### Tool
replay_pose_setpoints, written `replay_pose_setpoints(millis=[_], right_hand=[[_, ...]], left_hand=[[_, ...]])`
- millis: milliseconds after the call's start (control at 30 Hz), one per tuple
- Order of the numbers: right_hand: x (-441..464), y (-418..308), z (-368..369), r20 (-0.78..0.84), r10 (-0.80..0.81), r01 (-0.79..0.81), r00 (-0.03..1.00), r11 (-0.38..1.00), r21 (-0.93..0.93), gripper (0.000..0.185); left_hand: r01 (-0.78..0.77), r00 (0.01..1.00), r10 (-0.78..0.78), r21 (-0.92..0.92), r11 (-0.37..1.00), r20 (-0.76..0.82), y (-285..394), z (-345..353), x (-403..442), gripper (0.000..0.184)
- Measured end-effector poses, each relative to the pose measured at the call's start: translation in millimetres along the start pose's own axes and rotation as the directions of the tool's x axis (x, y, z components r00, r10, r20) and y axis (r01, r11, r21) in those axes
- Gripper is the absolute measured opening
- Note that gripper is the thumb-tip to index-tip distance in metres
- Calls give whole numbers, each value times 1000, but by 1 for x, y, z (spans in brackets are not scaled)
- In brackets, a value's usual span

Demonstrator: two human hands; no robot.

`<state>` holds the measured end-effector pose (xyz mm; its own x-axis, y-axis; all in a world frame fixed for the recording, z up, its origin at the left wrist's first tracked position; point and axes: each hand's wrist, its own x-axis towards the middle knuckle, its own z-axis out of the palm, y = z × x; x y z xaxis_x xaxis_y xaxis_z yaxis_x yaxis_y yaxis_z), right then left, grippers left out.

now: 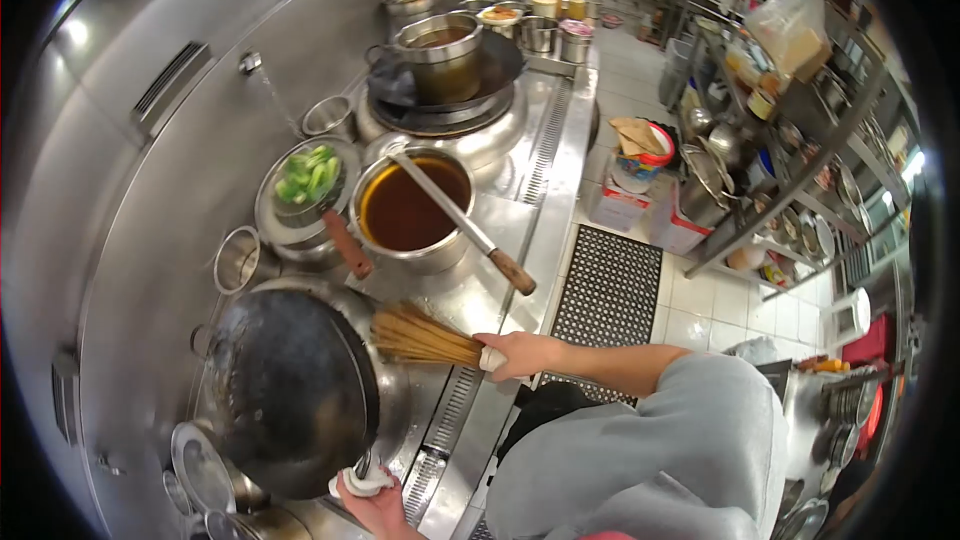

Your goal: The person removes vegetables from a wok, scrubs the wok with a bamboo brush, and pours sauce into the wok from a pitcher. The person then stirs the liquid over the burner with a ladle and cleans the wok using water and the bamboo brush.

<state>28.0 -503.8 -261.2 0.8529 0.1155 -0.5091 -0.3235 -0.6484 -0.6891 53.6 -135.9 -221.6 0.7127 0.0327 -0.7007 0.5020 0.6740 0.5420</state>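
My right hand (pixel 515 354) is closed around the pale wrapped end of a bamboo wok brush (pixel 425 337), its bristles fanned toward the wok. Near the bottom, my left hand (pixel 372 506) grips the wok's handle through a folded white cloth (pixel 362 481). The black wok (pixel 290 390) is tilted over the burner, and the brush is just right of its rim. Beyond the brush stands a steel pot of dark reddish-brown liquid (pixel 415 202). A wooden-handled ladle (pixel 450 210) lies across that pot.
Sliced green vegetables (pixel 307 176) sit in a strainer left of the pot. Another pot (pixel 438 55) rests in a wok further back. Seasoning containers (pixel 540 32) line the far counter. A perforated black mat (pixel 608 285) covers the floor, and a loaded rack (pixel 800 140) stands right.
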Motion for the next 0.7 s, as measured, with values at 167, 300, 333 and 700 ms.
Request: replay_pose_setpoints(millis=[167, 300, 333, 700], right_hand=[[28, 8, 49, -140, -70, 108, 988, 952, 286, 83], [16, 12, 62, -111, 3, 90, 994, 572, 815, 44], [29, 31, 72, -201, 56, 145, 978, 514, 845, 55], [7, -7, 53, 67, 57, -87, 996, 732, 676, 39]], left_hand=[[-42, 993, 52, -96, 995, 106, -5, 0, 12, 29], [8, 936, 62, -197, 980, 346, -17, -21, 31, 26], [-40, 956, 90, -179, 983, 281, -23, -24, 43, 27], [-50, 975, 107, -274, 960, 197, -22, -16, 39, 20]])
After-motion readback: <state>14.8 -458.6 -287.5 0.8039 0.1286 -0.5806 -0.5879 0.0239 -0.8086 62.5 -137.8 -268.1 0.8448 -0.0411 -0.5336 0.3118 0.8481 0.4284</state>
